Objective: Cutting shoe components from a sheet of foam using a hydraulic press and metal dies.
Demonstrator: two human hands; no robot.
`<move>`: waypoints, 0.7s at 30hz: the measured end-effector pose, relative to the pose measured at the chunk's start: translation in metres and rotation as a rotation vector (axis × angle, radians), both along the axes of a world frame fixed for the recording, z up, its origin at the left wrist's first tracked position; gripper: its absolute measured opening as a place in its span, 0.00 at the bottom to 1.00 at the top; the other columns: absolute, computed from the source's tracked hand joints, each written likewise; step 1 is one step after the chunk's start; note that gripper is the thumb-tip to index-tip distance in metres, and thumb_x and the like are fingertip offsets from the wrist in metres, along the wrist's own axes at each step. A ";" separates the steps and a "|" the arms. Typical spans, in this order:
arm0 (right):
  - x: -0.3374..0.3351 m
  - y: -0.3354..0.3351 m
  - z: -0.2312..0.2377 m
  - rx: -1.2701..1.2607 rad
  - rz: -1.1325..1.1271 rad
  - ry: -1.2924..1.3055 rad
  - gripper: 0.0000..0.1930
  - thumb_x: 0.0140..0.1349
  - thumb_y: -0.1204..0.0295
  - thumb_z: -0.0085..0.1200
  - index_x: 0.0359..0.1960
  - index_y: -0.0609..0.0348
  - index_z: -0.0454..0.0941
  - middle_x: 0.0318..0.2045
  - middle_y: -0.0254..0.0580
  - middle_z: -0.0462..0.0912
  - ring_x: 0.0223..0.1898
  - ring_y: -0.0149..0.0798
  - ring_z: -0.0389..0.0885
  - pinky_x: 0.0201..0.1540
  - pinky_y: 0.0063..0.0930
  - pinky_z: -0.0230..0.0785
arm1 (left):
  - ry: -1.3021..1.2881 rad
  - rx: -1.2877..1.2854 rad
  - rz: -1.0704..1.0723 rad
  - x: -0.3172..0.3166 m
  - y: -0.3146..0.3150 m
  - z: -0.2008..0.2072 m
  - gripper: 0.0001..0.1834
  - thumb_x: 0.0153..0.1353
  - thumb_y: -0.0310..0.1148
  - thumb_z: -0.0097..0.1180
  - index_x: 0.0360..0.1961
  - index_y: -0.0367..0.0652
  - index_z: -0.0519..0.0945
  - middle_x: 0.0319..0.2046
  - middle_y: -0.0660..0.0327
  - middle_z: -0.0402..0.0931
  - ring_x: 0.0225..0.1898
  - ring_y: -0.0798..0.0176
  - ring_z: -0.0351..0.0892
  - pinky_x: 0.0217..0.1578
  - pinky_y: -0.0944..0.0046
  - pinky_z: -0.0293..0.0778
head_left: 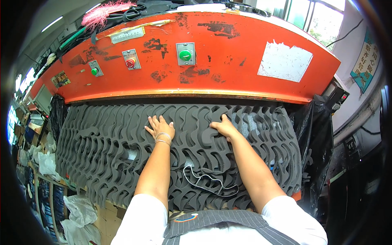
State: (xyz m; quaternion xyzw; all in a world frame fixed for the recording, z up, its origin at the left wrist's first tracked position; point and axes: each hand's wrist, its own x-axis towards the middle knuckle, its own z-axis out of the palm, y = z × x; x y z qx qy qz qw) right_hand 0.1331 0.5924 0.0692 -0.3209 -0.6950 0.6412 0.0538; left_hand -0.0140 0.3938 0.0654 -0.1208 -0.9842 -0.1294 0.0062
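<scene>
A thick dark grey foam sheet [143, 109], cut through with rows of wavy slots and curved strips, spreads in front of me. My left hand [162, 130] lies on its upper middle, fingers spread and palm down, with pale bands round the wrist. To the right, my right hand [225, 128] grips the cut foam, its thumb pointing left and some fingers sunk among the strips, partly hidden. A thin whitish loop of cord [199, 176] rests on the foam between my forearms.
Behind the foam stands an orange-red machine front [232, 53] with green and red buttons and a dark gap below. Black plastic [320, 134] hangs at the right. At the left are shelves and pale plastic bags [79, 210]. Pink fibres [104, 14] and dark cloth lie on top.
</scene>
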 end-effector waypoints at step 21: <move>0.062 -0.092 0.028 -0.189 0.032 0.585 0.15 0.62 0.65 0.48 0.46 0.61 0.76 0.44 0.43 0.79 0.44 0.43 0.78 0.48 0.34 0.72 | -0.043 0.354 0.018 -0.021 -0.005 -0.048 0.25 0.58 0.36 0.49 0.58 0.43 0.69 0.64 0.54 0.55 0.72 0.47 0.33 0.66 0.37 0.27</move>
